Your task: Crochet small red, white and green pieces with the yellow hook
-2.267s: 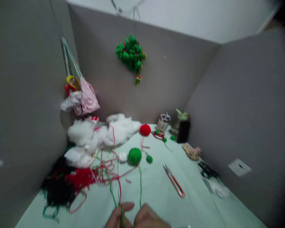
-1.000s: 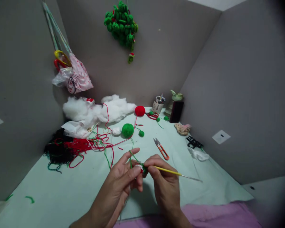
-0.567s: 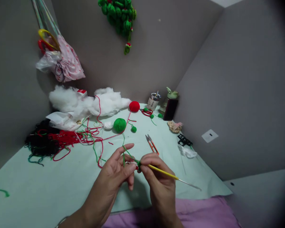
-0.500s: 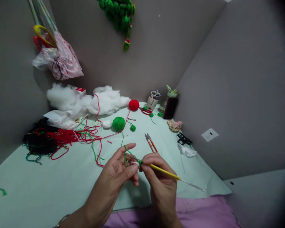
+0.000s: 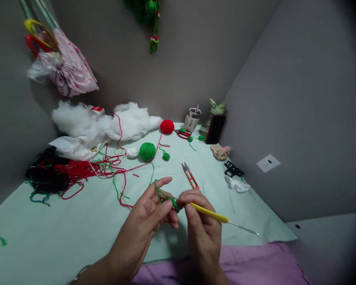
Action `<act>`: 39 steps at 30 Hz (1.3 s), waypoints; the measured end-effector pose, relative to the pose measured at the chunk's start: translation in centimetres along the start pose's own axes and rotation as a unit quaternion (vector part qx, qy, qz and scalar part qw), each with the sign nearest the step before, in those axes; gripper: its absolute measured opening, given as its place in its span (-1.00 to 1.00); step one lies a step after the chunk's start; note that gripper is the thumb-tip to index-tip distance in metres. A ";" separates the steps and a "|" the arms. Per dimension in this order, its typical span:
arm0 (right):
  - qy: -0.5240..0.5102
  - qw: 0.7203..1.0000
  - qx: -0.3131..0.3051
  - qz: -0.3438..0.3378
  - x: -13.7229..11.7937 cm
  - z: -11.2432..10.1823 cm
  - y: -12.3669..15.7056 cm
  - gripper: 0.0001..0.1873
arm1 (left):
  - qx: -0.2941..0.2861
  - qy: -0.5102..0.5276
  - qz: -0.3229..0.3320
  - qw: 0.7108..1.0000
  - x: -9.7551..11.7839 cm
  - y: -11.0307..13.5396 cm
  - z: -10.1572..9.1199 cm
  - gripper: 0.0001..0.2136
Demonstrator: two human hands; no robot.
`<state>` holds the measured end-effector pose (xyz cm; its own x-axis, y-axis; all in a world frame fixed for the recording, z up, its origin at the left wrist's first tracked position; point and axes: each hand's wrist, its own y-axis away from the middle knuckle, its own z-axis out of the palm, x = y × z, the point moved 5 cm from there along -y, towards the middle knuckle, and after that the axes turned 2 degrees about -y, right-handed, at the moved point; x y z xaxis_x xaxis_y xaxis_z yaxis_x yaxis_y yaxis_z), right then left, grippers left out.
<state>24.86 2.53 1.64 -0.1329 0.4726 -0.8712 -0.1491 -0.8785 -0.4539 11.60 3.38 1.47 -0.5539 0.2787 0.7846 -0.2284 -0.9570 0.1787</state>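
Observation:
My left hand (image 5: 154,209) pinches a small green crochet piece (image 5: 175,204) between thumb and fingers, with green yarn (image 5: 158,190) looped over its raised index finger. A yellow-handled crochet hook (image 5: 210,213) lies in the closed fingers of my right hand (image 5: 203,221). One end of the hook meets the crochet piece, and the other thin metal end points out to the lower right. Most of the piece is hidden by my fingers. Just beyond my right hand lie orange thread snips (image 5: 191,177). The green yarn ball (image 5: 147,152) sits farther back.
A red yarn ball (image 5: 167,127), white stuffing (image 5: 130,122) and red-handled scissors (image 5: 184,134) lie at the back. Tangled red and black yarn (image 5: 53,174) covers the left side. A phone (image 5: 215,129) leans by a bottle, near a pen cup (image 5: 192,119). Walls close in behind and right.
The crochet piece has turned in my fingers: its white and red edge is now hidden and green stitches show. The hook has shifted slightly right. The whole view has moved a little.

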 end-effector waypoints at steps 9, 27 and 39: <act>-0.056 0.997 -0.051 0.028 0.4 0.1 0.1 -0.85 | -0.015 -0.108 -0.021 0.994 0.5 -0.2 -1.6 -0.30; -0.184 0.972 -0.009 0.146 1.2 2.2 -1.2 -0.80 | -0.008 -0.053 -0.006 0.999 1.7 0.5 -2.7 -0.44; -0.029 0.993 -0.106 0.031 -0.8 2.0 -0.5 -0.74 | 0.042 -0.069 0.019 0.997 2.8 1.1 -2.4 -0.40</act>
<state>23.10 2.72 2.92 -0.1928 0.4143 -0.8895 0.0708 -0.8982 -0.4338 7.89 3.29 2.41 -0.4449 0.2335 0.8646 -0.1373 -0.9718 0.1918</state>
